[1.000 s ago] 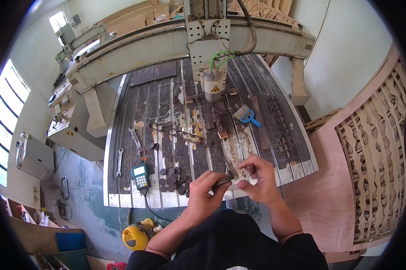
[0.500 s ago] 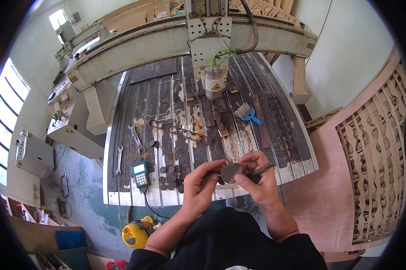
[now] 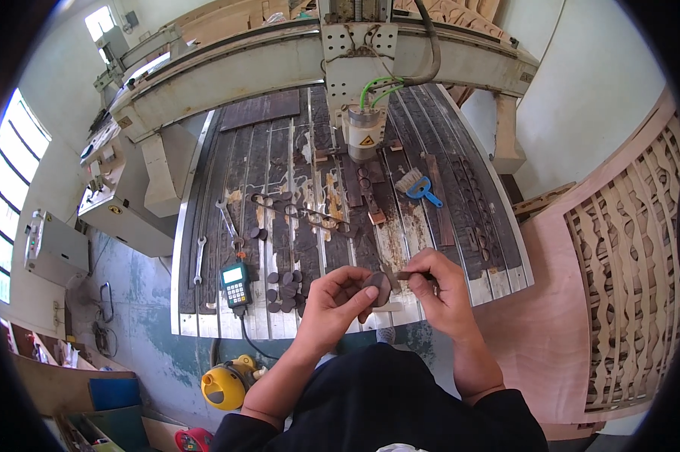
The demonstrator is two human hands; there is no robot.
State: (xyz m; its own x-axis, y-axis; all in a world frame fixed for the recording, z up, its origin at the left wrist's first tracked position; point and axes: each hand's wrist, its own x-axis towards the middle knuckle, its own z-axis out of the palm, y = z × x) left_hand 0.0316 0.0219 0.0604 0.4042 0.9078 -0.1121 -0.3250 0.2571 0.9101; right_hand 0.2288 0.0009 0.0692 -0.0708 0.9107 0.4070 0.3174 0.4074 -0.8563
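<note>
My left hand (image 3: pixel 335 301) grips a dark brown wooden disc (image 3: pixel 378 289) by its edge, thumb on the face turned to me. Close by on the right, my right hand (image 3: pixel 444 295) pinches a slim dark tool (image 3: pixel 409 276). Its tip lies at the disc's right edge; whether it touches cannot be made out, nor its exact kind. Both hands are above the near edge of the slotted machine bed (image 3: pixel 234 325). Several similar discs (image 3: pixel 287 290) lie on the bed left of my left hand, beside a handheld controller (image 3: pixel 235 285) with a lit screen.
Beyond my hands hangs the machine's spindle (image 3: pixel 364 135) under a gantry (image 3: pixel 227 83). Two wrenches (image 3: pixel 200 260) lie at the left, a blue-handled brush (image 3: pixel 423 190) at the right. A cut-out strip (image 3: pixel 302 215) crosses the bed. A yellow container (image 3: pixel 225 386) stands on the floor; a carved lattice panel (image 3: pixel 630 264) leans at right.
The disc has passed into my left hand's grip, with that thumb now on its face. My right hand has drawn off the disc, and its slim tool has swung to point left toward it.
</note>
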